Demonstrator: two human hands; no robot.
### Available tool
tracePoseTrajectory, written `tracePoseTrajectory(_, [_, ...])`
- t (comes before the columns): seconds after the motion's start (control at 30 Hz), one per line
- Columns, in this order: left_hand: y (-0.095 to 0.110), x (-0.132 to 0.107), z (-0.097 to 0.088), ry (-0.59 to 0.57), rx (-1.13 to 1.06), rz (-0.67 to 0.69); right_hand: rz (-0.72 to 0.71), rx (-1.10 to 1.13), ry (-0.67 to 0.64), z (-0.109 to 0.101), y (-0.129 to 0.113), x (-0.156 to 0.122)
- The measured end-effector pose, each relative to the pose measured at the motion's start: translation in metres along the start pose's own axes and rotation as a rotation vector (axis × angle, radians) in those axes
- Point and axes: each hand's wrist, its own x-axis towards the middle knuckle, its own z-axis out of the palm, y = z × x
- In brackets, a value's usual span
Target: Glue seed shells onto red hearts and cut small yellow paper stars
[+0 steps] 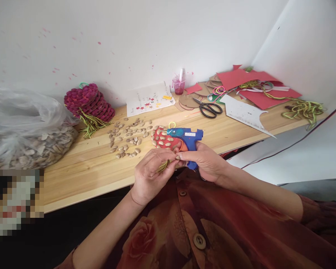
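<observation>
My right hand grips a blue glue gun by its handle, nozzle pointing left over a red shape partly covered with glued shells. My left hand is closed, pinching a thin yellow-green cord and a small shell at its fingertips, which touch the right hand's fingers at the near edge of the wooden bench. Loose shells lie scattered just beyond the hands.
A clear plastic bag of shells sits at the left. A stack of dark red finished pieces leans by the wall. Farther right lie a paper sheet with stars, a pink cup, black scissors, red paper and green cords.
</observation>
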Motion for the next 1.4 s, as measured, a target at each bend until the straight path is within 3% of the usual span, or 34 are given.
tracePoseTrajectory(0.3, [0.001,-0.003,0.001,-0.005,-0.113,-0.142,-0.048,-0.03,-0.017,0.001,-0.004,-0.003])
tracePoseTrajectory(0.67, [-0.003,-0.003,-0.001,0.047,0.073,0.117,-0.083,-0.029,-0.027,0.002,0.0,-0.002])
tracePoseTrajectory(1.0, [0.0,-0.002,-0.001,0.036,0.078,0.124,-0.048,-0.027,-0.01,0.007,-0.003,-0.004])
tracePoseTrajectory(1.27, [-0.002,-0.006,0.0,0.036,0.018,0.04,-0.018,-0.017,0.008,0.006,-0.002,-0.003])
tracePoseTrajectory(1.4, [0.0,-0.011,0.002,0.033,-0.205,-0.208,-0.016,-0.021,-0.017,0.004,-0.001,-0.004])
